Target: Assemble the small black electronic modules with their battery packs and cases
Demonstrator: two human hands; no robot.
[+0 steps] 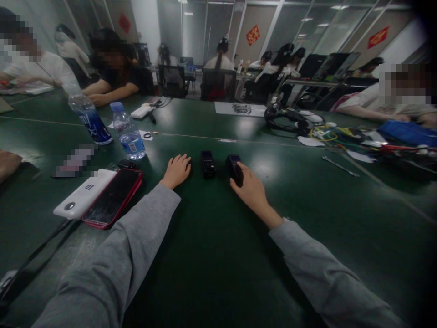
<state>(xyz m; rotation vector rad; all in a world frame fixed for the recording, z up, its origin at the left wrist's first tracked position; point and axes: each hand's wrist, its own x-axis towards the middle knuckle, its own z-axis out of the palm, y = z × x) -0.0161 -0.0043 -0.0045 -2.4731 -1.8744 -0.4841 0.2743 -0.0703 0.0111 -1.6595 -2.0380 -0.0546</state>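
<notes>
My right hand (251, 187) is wrapped around a small black handheld device (235, 165), its fingers on the right side and thumb on the near left. The device has a dark screen at its far end; its exact kind is unclear. A similar black device (208, 164) stands just left of it, untouched. To the left of both, my left hand (176, 170) rests palm down on the green table (208, 241), fingers extended and holding nothing.
At left lie a red-cased phone (113, 198), a white power bank (85, 193) and another phone (75, 160). Two water bottles (128, 132) stand behind them. A wrench (340, 166) and tangled cables (327, 134) lie at right. Other people sit around, one person's hand (8, 165) at far left.
</notes>
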